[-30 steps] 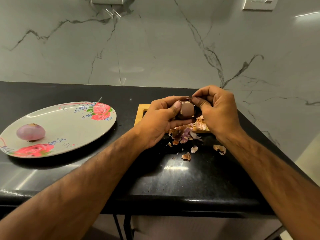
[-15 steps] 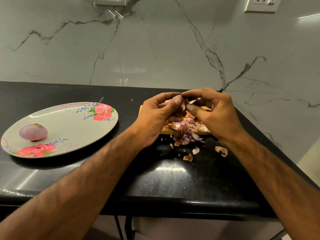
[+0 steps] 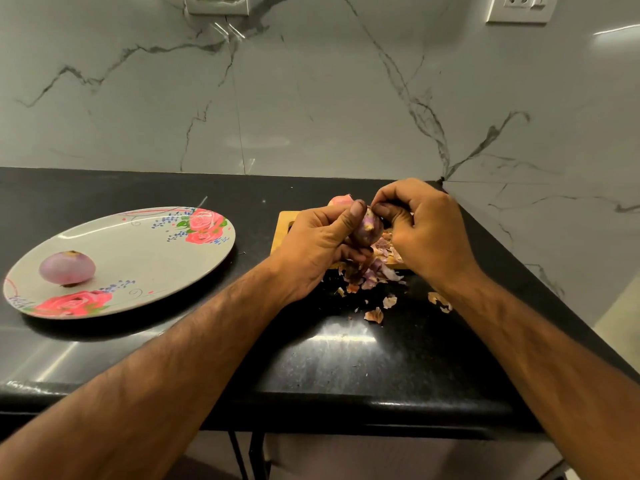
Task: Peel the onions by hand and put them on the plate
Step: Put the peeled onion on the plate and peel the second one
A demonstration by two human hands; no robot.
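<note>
The grip of the left hand (image 3: 318,244) is closed around a purple onion (image 3: 370,231): the thumb lies over its top and the fingers curl under it. The right hand (image 3: 427,233) makes a narrow grip on the same onion from the other side, its curled fingertips pinching at the upper edge; whether they catch only skin, I cannot tell. The onion is held in the air, just above a wooden board (image 3: 281,230) and a heap of loose skins (image 3: 375,271) that lies directly under the grip, partly on the board and partly on the black surface (image 3: 346,362). Some small skin pieces (image 3: 374,315) lie scattered below the grip, nearer to the person. Just behind the grip, a pink onion (image 3: 341,200) shows above the left thumb. Well to the left of the grip lies a flowered plate (image 3: 145,251), and one peeled onion (image 3: 67,268) rests on its left part.
</note>
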